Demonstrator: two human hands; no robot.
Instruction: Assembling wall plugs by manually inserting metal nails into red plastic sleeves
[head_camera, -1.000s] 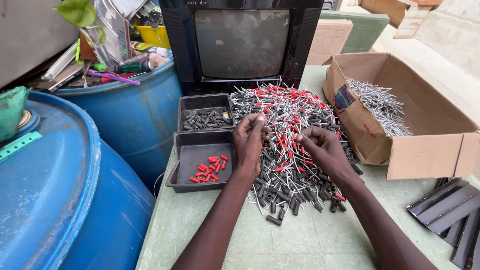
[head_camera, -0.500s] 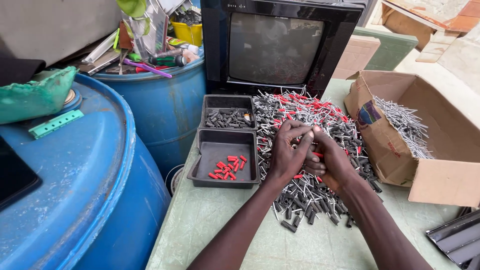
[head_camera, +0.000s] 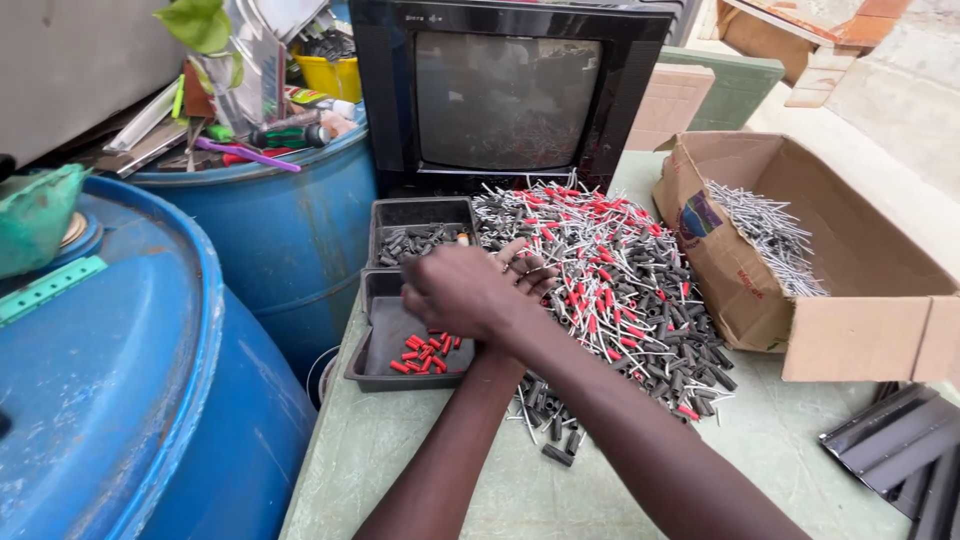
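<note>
Where the blue drum (head_camera: 120, 400) ends, a dark tray (head_camera: 385, 372) sits on the green worktop (head_camera: 400, 470), with red caps (head_camera: 425, 352) in it. The right hand (head_camera: 455, 292) reaches across over this tray; whether its grip is shut I cannot tell. Just behind it the left hand (head_camera: 525, 268) shows loosely curled fingers at the edge of the pile (head_camera: 620, 280) of red and black pieces; anything pinched is hidden. Rightmost stands a cardboard box (head_camera: 860, 340).

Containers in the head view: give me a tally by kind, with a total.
Blue drums: 2
Black trays: 2
Cardboard box: 1
Yellow tub: 1
Total: 6
</note>
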